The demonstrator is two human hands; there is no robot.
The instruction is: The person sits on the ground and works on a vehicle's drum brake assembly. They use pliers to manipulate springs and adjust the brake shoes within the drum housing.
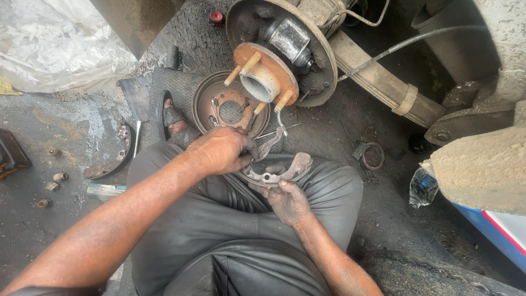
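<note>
I sit on the ground with a curved, rusty brake shoe [282, 171] over my lap. My right hand [287, 201] grips the shoe from below, near its middle. Closed around a metal lever-like part or tool [269, 145], my left hand [220, 151] presses at the shoe's left end. Just beyond my hands a brake drum [219, 98] lies flat on the ground. Above it is the bare wheel hub [266, 74] with its studs, set in a dirty backing plate [323, 55].
A second brake shoe [112, 159] lies on the ground at left, near several lug nuts [55, 178] and a small box [104, 191]. My sandalled foot [172, 123] rests beside the drum. A plastic bottle [422, 187] and round cap [373, 156] sit right, under the leaf spring [378, 77].
</note>
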